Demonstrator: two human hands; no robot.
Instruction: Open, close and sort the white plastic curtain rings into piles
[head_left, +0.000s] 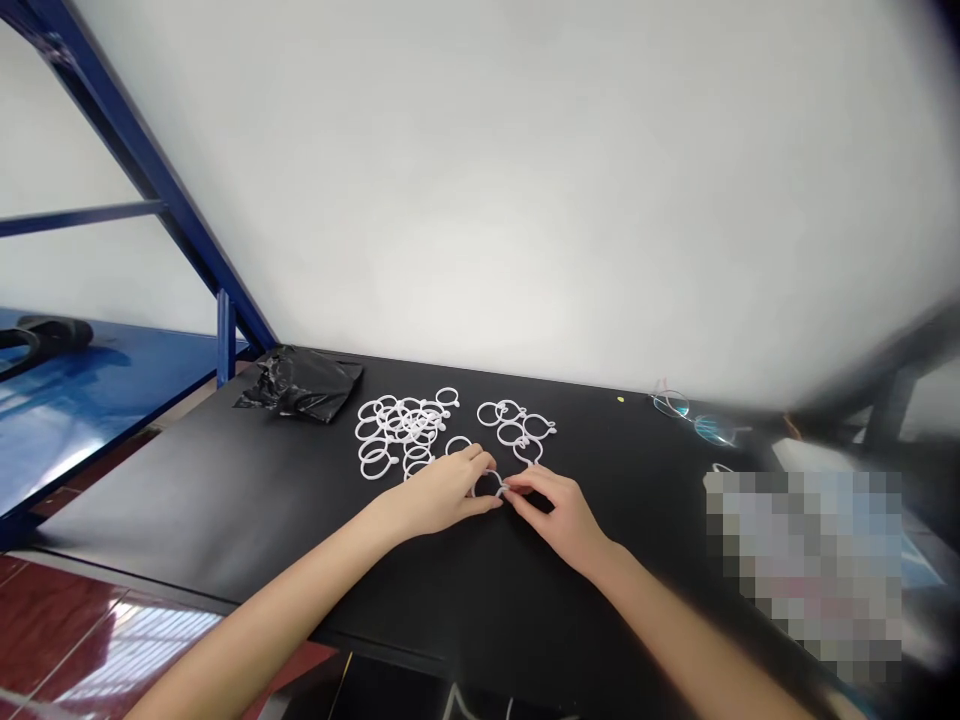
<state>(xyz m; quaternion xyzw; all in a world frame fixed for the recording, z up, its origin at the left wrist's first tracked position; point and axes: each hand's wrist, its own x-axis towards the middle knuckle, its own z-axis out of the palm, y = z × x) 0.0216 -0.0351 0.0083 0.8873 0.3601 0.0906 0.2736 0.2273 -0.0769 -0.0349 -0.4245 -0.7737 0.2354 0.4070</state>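
Between my two hands is a white curtain ring (489, 484) with a small eyelet. My left hand (448, 492) grips the ring's left side with thumb and fingers. My right hand (559, 510) pinches the eyelet end at the ring's right. Beyond my left hand lies a loose pile of similar white rings (405, 422), partly overlapping. A smaller group of white rings (513, 432) lies just past my right hand. One more ring (459, 441) is partly covered by my left hand.
A crumpled black plastic bag (307, 385) lies at the table's back left. Eyeglasses (694, 418) rest near the wall at the right, with a pixelated package (810, 570) closer in. A blue metal frame (176, 215) rises at the left. The black table (225, 490) meets a pale wall (480, 190).
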